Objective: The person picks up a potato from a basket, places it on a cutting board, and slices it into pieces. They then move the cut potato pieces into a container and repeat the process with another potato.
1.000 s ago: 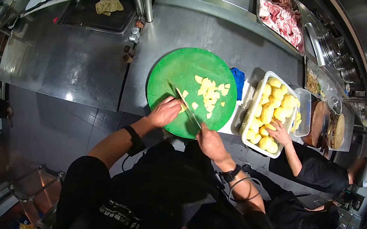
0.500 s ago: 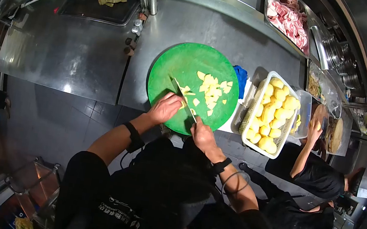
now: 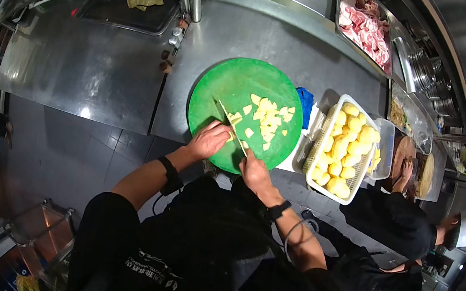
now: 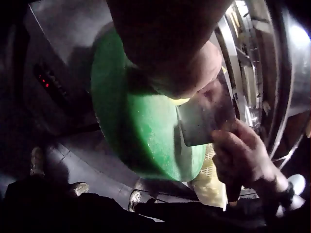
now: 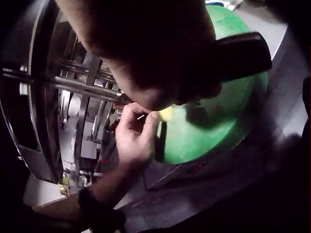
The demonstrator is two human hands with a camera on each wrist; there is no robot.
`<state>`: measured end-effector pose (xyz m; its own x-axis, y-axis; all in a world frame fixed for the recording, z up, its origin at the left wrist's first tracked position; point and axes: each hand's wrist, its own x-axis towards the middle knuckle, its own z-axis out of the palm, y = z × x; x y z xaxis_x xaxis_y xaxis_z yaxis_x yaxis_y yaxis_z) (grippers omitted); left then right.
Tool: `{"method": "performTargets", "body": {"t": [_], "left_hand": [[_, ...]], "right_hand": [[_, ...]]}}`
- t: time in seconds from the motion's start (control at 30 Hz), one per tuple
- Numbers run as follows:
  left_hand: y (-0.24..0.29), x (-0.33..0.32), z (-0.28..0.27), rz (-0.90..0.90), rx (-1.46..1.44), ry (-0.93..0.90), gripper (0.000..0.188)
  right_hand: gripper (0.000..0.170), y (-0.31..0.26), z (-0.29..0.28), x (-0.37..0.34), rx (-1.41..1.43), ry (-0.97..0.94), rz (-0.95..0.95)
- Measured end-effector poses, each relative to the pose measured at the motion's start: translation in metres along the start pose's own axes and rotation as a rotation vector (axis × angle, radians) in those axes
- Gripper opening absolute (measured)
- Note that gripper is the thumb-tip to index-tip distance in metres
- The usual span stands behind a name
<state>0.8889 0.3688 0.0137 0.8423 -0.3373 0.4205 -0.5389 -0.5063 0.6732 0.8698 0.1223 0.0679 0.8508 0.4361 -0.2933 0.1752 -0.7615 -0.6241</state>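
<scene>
On a round green board (image 3: 212, 83), my right hand (image 3: 257, 174) grips a broad knife (image 3: 236, 136), its blade slanting up and left. Close against the blade, my left hand (image 3: 210, 140) pinches a yellow potato piece (image 5: 166, 114), mostly covered by the fingers. Cut pieces (image 3: 267, 116) lie scattered to the right of the blade, with a few beside it. The left wrist view shows the flat of the blade (image 4: 206, 119) and my right hand (image 4: 238, 155) around its handle. In the right wrist view the dark handle (image 5: 245, 56) sticks out behind the hand.
A white basket (image 3: 306, 166) of peeled potatoes stands right of the board, a blue cloth (image 3: 304, 106) between them. Farther right are a clear tub (image 3: 387, 144) and another person's hand (image 3: 406, 169) at a wooden block. A meat tray (image 3: 366, 30) sits at the upper right.
My left hand has stayed at the blade, which has shifted slightly left with my right hand. Small pieces have come to lie beside it. The other person's hand has moved from the basket to the wooden block.
</scene>
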Motion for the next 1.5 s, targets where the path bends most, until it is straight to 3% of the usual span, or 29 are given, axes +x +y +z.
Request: {"method": "performTargets", "body": {"t": [0.3, 0.53, 0.87, 1.07, 1.37, 1.5], "left_hand": [[-0.005, -0.011, 0.005, -0.010, 0.053, -0.002, 0.020], [-0.006, -0.013, 0.009, -0.026, 0.031, 0.027, 0.020], [0.000, -0.013, 0.006, -0.047, -0.001, 0.057, 0.020], [-0.003, -0.017, 0.015, -0.051, -0.004, 0.079, 0.020], [-0.008, -0.023, 0.019, -0.051, 0.040, 0.085, 0.019], [-0.005, -0.022, 0.019, -0.059, 0.042, 0.094, 0.019]], "right_hand": [[0.024, -0.040, -0.066, -0.010, -0.036, -0.115, 0.014], [0.035, 0.005, 0.004, 0.010, -0.087, 0.007, -0.047], [0.029, -0.038, -0.065, -0.009, -0.039, -0.118, -0.036], [0.036, -0.006, 0.002, 0.018, -0.063, -0.037, -0.021], [0.028, -0.035, -0.059, -0.005, -0.044, -0.102, -0.028], [0.033, -0.021, -0.037, -0.010, -0.050, -0.085, -0.037]]}}
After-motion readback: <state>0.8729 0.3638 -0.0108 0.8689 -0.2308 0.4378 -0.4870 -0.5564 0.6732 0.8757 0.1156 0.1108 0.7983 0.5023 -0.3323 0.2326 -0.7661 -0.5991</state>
